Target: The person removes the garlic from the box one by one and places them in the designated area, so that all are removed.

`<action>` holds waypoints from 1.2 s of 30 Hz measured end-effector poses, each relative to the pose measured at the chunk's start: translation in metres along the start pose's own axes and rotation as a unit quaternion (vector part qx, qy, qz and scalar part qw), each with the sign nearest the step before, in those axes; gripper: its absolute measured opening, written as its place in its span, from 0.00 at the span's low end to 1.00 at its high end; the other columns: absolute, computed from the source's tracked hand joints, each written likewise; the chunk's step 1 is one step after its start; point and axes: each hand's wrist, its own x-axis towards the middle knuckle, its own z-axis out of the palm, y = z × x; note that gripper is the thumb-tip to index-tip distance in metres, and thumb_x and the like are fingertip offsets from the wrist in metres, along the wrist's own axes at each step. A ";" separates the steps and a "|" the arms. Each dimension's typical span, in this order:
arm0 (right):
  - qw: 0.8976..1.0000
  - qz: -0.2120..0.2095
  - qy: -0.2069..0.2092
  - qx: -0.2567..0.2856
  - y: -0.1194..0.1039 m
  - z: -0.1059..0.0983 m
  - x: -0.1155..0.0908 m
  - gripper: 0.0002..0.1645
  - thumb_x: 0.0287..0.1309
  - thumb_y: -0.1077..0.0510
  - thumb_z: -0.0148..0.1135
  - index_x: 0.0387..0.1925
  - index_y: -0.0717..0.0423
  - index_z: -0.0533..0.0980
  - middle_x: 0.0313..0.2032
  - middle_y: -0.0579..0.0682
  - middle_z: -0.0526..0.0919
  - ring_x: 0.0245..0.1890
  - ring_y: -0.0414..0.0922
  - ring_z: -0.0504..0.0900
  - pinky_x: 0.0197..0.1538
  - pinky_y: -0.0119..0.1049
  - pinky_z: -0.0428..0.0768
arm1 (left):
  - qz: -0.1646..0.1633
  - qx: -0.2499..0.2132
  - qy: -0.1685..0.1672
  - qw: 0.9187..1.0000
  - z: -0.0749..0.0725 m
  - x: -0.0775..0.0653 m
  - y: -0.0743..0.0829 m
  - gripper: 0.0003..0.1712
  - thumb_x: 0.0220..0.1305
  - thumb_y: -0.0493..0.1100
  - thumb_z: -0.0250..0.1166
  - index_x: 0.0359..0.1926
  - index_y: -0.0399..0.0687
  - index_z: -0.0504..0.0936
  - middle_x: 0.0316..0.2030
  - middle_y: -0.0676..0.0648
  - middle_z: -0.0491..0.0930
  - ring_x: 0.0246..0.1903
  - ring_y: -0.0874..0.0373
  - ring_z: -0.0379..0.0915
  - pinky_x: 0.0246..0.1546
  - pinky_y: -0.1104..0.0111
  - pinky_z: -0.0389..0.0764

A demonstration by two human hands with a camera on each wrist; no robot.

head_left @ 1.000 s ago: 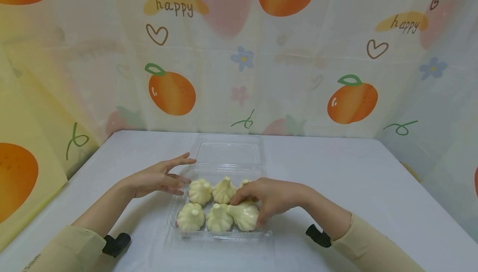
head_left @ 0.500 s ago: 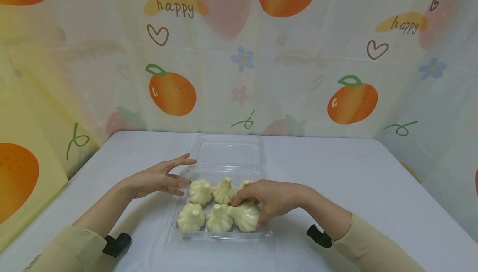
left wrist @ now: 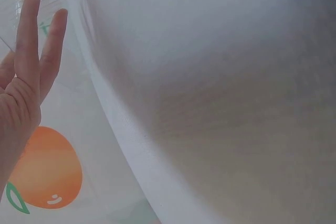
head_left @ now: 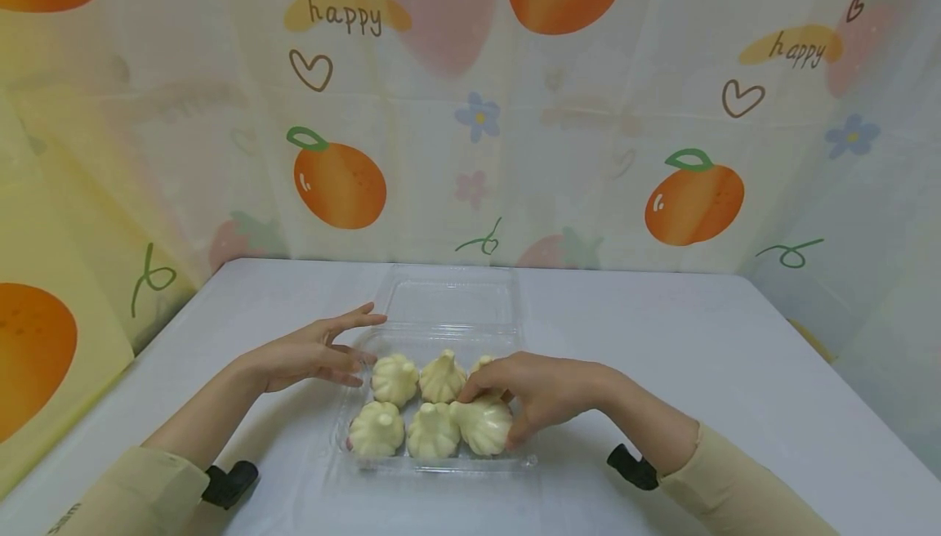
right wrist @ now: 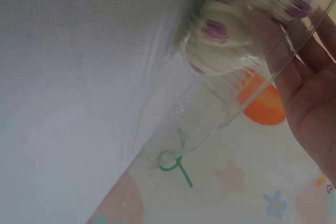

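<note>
Several pale garlic bulbs, such as the front middle garlic bulb (head_left: 432,431), sit in two rows inside a clear plastic clamshell box (head_left: 441,464). With fingertips and thumb, my right hand (head_left: 547,389) grips the front right garlic bulb (head_left: 485,427), whose stem tilts left against its neighbour. Behind that hand, the rear right garlic bulb (head_left: 481,361) is mostly hidden. My left hand (head_left: 312,354) has its fingers extended at the box's left rim. In the right wrist view, purple-marked garlic (right wrist: 223,40) shows through the clear wall; the left wrist view catches the left hand's fingers (left wrist: 28,40) spread.
The box's clear lid (head_left: 452,301) lies folded back behind it on the white-covered table (head_left: 625,315). A fruit-printed curtain (head_left: 559,185) hangs behind the table. Black wrist straps (head_left: 229,483) show at both cuffs.
</note>
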 end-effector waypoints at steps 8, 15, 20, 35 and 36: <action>0.999 -0.006 0.012 0.034 0.002 -0.006 -0.007 0.36 0.48 0.66 0.72 0.60 0.43 0.74 0.59 0.41 0.79 0.58 0.36 0.77 0.58 0.29 0.81 | 0.003 -0.001 -0.004 1.000 0.000 -0.001 0.001 0.43 0.68 0.38 0.60 0.78 0.43 0.49 0.79 0.47 0.22 0.68 0.38 0.65 0.58 0.56 0.83; 0.998 0.000 0.033 0.048 0.004 -0.011 -0.013 0.36 0.50 0.64 0.73 0.61 0.42 0.73 0.61 0.39 0.78 0.63 0.38 0.75 0.60 0.30 0.80 | 0.001 0.002 -0.005 1.000 0.000 -0.001 0.001 0.43 0.68 0.38 0.61 0.78 0.43 0.49 0.79 0.47 0.22 0.68 0.38 0.65 0.58 0.56 0.83; 0.996 -0.007 0.051 0.074 0.007 -0.017 -0.018 0.36 0.49 0.61 0.75 0.61 0.42 0.73 0.61 0.40 0.78 0.61 0.37 0.75 0.61 0.32 0.81 | -0.002 0.003 -0.003 1.000 0.000 0.001 -0.001 0.44 0.68 0.39 0.61 0.78 0.44 0.48 0.79 0.48 0.22 0.69 0.37 0.64 0.58 0.56 0.83; 0.989 -0.004 0.129 0.072 0.012 -0.036 -0.034 0.34 0.49 0.60 0.74 0.60 0.48 0.74 0.60 0.46 0.79 0.60 0.43 0.76 0.59 0.34 0.83 | -0.008 0.008 -0.002 1.000 0.000 0.004 -0.002 0.43 0.69 0.39 0.60 0.78 0.46 0.48 0.80 0.50 0.22 0.68 0.40 0.65 0.58 0.57 0.83; 0.988 0.000 0.134 0.075 0.013 -0.037 -0.035 0.34 0.49 0.60 0.74 0.60 0.48 0.74 0.60 0.46 0.79 0.60 0.44 0.76 0.59 0.35 0.83 | -0.008 0.008 -0.003 1.000 0.000 0.004 -0.002 0.43 0.69 0.39 0.60 0.78 0.46 0.48 0.80 0.50 0.22 0.68 0.40 0.65 0.58 0.57 0.83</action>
